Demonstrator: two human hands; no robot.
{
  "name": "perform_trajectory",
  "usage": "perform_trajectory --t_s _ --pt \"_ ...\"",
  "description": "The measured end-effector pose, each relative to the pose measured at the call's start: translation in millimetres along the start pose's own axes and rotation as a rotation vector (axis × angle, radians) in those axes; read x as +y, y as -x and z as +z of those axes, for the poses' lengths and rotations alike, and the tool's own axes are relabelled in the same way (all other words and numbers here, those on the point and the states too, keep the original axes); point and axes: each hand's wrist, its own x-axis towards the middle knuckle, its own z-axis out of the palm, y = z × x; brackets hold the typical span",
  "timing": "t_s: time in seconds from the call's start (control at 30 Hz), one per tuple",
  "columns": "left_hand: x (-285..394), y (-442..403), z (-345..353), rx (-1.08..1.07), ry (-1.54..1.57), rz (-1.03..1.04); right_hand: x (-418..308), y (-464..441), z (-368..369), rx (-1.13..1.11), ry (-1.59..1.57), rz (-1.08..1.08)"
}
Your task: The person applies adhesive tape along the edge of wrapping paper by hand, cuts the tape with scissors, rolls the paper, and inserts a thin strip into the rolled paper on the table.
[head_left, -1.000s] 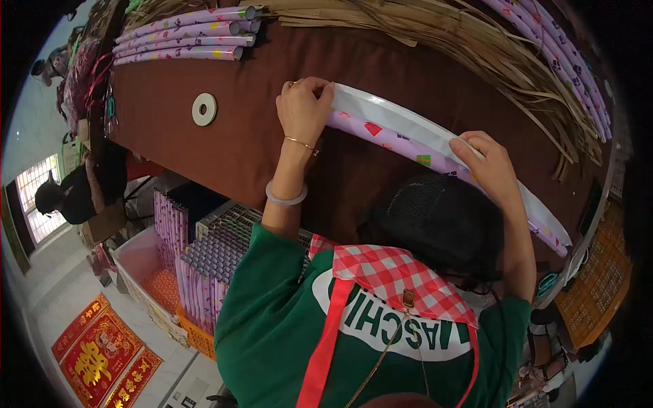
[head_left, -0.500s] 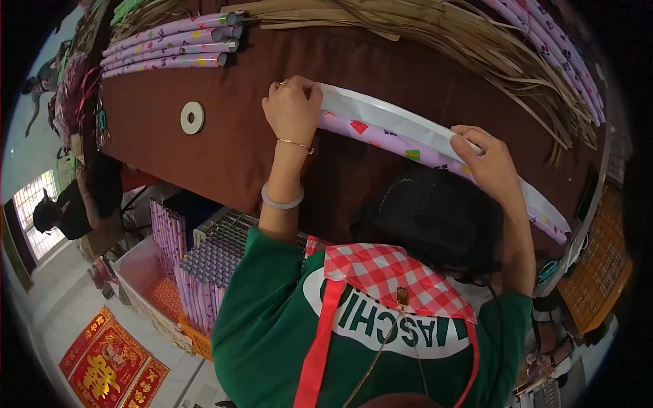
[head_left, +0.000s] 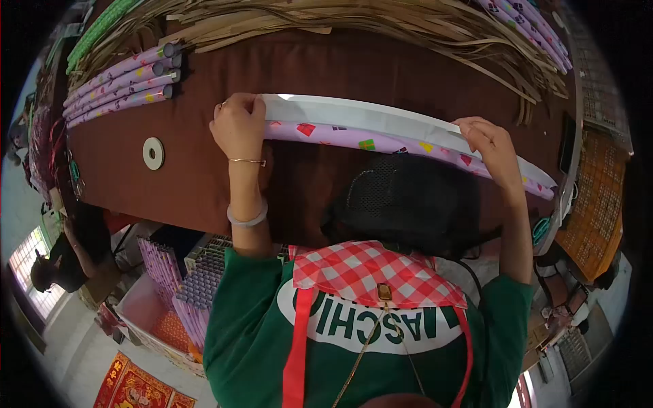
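A long strip of lilac paper (head_left: 388,145) printed with small gift boxes lies across the brown table. Its near edge is curled into a roll, and its white underside (head_left: 360,115) faces up along the far edge. My left hand (head_left: 238,126) is closed on the strip's left end, with the thumb hidden partly behind the knuckles. Toward the right end, my right hand (head_left: 491,146) pinches the white edge between thumb and fingers. Whether a stick lies inside the roll cannot be seen.
A white ring-shaped roll (head_left: 154,154) lies left on the tablecloth (head_left: 197,183). Lilac tubes (head_left: 122,85) are stacked at back left. Dry brown strips (head_left: 381,24) cover the far edge. A black mesh object (head_left: 408,197) sits before my chest. A crate (head_left: 146,333) holds upright tubes.
The view has shifted, so the table and both hands sit farther left in the picture. Both hands keep hold of the paper, which now appears less slanted.
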Motion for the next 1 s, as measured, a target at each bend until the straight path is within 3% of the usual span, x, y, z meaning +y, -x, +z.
perform_trajectory --t_s 0.17,0.33,1.0 --pt "4.7 -2.3 -5.5 -0.062 -0.032 -0.043 9.4 -0.1 5.9 0.114 0.191 -0.060" --pt "6.2 -2.8 -7.2 -0.074 -0.009 -0.052 8.2 -0.4 15.9 0.212 0.426 0.046" --pt "3.5 -5.9 -9.9 -0.141 0.043 -0.084 -1.7 4.8 39.4 0.391 0.722 0.131"
